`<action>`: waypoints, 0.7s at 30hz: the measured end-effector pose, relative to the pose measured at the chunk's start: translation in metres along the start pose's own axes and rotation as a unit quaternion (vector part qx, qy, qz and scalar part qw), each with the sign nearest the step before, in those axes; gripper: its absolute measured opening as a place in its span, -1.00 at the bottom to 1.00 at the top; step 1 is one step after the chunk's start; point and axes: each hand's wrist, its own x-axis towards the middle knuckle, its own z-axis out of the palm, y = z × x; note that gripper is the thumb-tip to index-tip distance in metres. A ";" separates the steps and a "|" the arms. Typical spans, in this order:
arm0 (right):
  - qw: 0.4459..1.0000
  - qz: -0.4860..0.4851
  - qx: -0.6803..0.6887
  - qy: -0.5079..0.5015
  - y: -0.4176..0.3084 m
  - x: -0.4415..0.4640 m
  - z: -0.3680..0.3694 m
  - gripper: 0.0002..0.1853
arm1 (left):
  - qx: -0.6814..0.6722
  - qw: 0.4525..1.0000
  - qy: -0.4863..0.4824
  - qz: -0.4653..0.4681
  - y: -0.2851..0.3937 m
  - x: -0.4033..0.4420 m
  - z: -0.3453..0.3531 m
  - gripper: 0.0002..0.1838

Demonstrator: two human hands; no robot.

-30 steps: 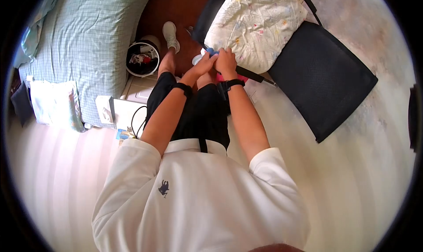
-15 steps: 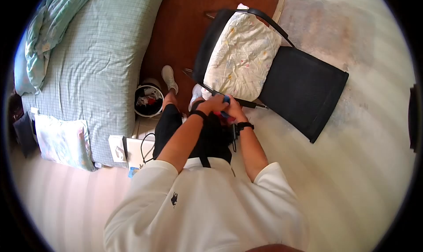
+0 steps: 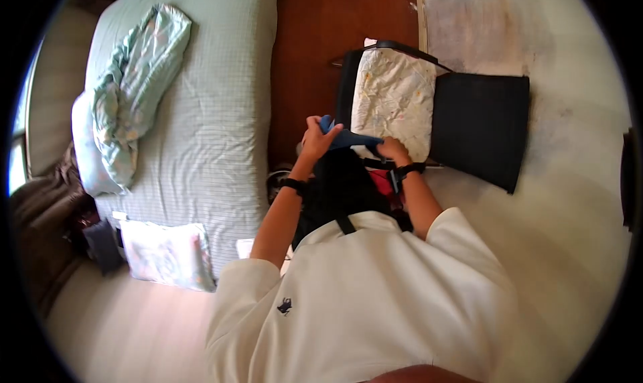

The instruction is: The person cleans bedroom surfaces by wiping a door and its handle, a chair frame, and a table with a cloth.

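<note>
A piece of blue cloth is stretched between my two hands over my lap; its exact kind I cannot make out. Its left end is gripped by my left hand, where a blue tip sticks up past the fingers. My right hand is closed on the other end. Below the right hand, near the wrist, shows something red, partly hidden by my dark clothing and a dark strap. Just beyond the hands is a black chair with a pale patterned cushion on it.
A bed with a light green checked sheet fills the left, bearing a crumpled quilt and a pillow. Reddish-brown floor runs between bed and chair. A stained pale wall stands on the right.
My hands were close together with the blue cloth bunched between them; now they are apart and the cloth is drawn out. The view has shifted, showing more of the bed.
</note>
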 end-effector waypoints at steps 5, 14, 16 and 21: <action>0.951 -0.135 0.277 -0.031 -0.020 0.000 -0.061 -0.52 | 0.191 0.944 -0.256 0.087 0.056 0.015 -0.019 0.10; 0.932 -0.225 0.261 0.108 -0.065 0.027 -0.149 -0.43 | 0.305 0.880 -0.264 0.252 0.094 0.130 -0.035 -0.42; 0.940 -0.214 0.219 0.153 -0.068 0.026 -0.171 -0.41 | 0.270 0.894 -0.275 0.228 0.134 0.170 -0.046 -0.49; 0.936 -0.192 0.152 0.253 -0.070 0.083 -0.185 -0.54 | 0.068 0.948 -0.223 0.217 0.240 0.245 -0.060 -0.67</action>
